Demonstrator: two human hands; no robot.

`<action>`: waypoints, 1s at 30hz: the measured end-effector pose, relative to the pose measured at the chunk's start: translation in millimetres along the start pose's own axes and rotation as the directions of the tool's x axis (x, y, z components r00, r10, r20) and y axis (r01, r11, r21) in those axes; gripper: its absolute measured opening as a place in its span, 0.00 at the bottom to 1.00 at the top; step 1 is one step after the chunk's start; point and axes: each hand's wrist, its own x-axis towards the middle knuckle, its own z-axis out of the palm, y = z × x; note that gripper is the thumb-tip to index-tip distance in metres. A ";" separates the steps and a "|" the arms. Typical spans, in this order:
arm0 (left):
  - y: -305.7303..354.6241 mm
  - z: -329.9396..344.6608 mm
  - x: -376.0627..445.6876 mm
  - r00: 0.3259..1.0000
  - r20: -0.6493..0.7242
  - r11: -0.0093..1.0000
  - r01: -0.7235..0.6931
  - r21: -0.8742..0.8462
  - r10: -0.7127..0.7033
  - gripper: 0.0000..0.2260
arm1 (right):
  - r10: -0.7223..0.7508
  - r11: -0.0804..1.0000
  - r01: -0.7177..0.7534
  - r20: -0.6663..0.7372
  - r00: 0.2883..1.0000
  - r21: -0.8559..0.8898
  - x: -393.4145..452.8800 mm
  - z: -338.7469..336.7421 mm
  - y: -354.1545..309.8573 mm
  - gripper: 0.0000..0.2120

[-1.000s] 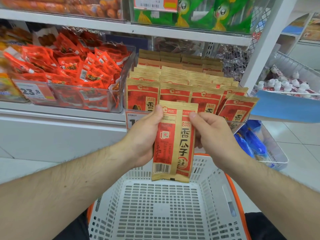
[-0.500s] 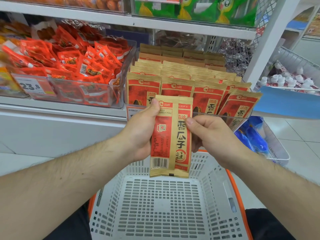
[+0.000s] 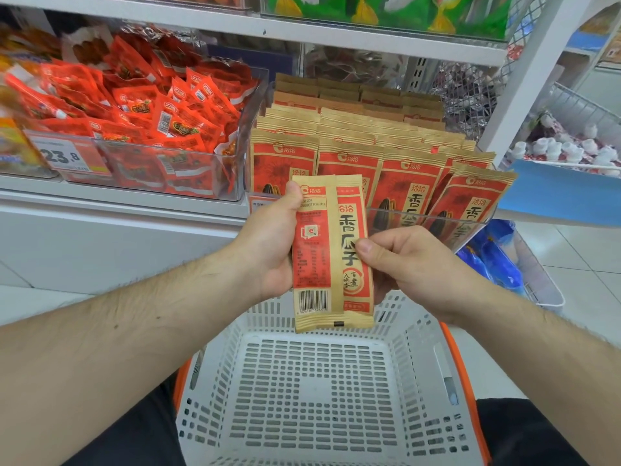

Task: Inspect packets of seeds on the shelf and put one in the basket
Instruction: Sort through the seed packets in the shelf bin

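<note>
I hold one red and tan seed packet (image 3: 331, 253) upright, its back with the barcode facing me. My left hand (image 3: 268, 243) grips its left edge, thumb near the top corner. My right hand (image 3: 406, 264) pinches its right edge at mid-height. The packet hangs above the far rim of the white basket (image 3: 322, 391), which holds nothing. Rows of the same seed packets (image 3: 366, 153) stand in a clear bin on the shelf just behind.
A clear bin of red snack packs (image 3: 141, 122) with a price tag sits on the shelf to the left. Green packets (image 3: 386, 11) fill the shelf above. A white shelf post (image 3: 524, 75) rises at the right, a wire bin with blue bags (image 3: 497, 260) beyond it.
The packet and both hands have come down a little toward the basket. My right hand has slid from the top right corner to the middle of the right edge.
</note>
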 end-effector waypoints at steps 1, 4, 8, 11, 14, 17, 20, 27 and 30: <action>-0.2 -0.2 0.2 1.000 0.001 1.000 0.005 -0.004 -0.005 0.25 | 0.015 1.000 -0.016 0.014 1.000 0.016 -0.1 -0.7 0.1 0.25; 0.0 -1.2 0.7 1.000 -0.002 1.000 0.010 -0.020 -0.010 0.24 | 0.068 0.995 -0.074 0.088 0.994 0.066 -2.7 -2.6 -1.7 0.24; -0.1 -2.7 3.6 1.000 -0.004 0.999 0.015 -0.032 -0.015 0.24 | 0.048 0.997 -0.058 0.157 0.986 0.060 -6.4 -3.3 -4.5 0.21; 0.7 -2.8 4.3 1.000 0.017 1.000 0.019 -0.007 -0.019 0.24 | 0.032 0.998 -0.038 0.124 0.992 0.046 -8.0 -2.3 -6.0 0.20; 0.6 -3.5 3.5 0.999 0.007 0.986 -0.044 0.161 0.043 0.21 | 0.064 0.995 -0.062 0.026 0.998 -0.084 -11.2 4.3 -10.1 0.13; -6.2 -3.6 0.9 0.990 0.097 0.919 -0.128 0.373 0.098 0.18 | 0.024 0.922 -0.086 -0.165 0.986 -0.377 -13.8 11.8 -11.3 0.07; -15.3 -1.9 3.0 0.990 0.138 0.926 -0.083 0.369 0.033 0.22 | -0.058 0.851 -0.032 -0.153 0.987 -0.525 -17.1 18.7 -14.8 0.12; -20.9 3.4 4.1 0.944 0.326 0.919 -0.077 0.387 -0.058 0.28 | -0.145 0.966 0.079 -0.261 0.954 -0.245 -9.4 15.2 -16.6 0.14; -27.5 5.3 7.3 0.910 0.415 0.935 -0.156 0.319 0.011 0.30 | -0.098 0.993 0.082 -0.208 0.973 -0.083 -6.6 14.8 -16.4 0.13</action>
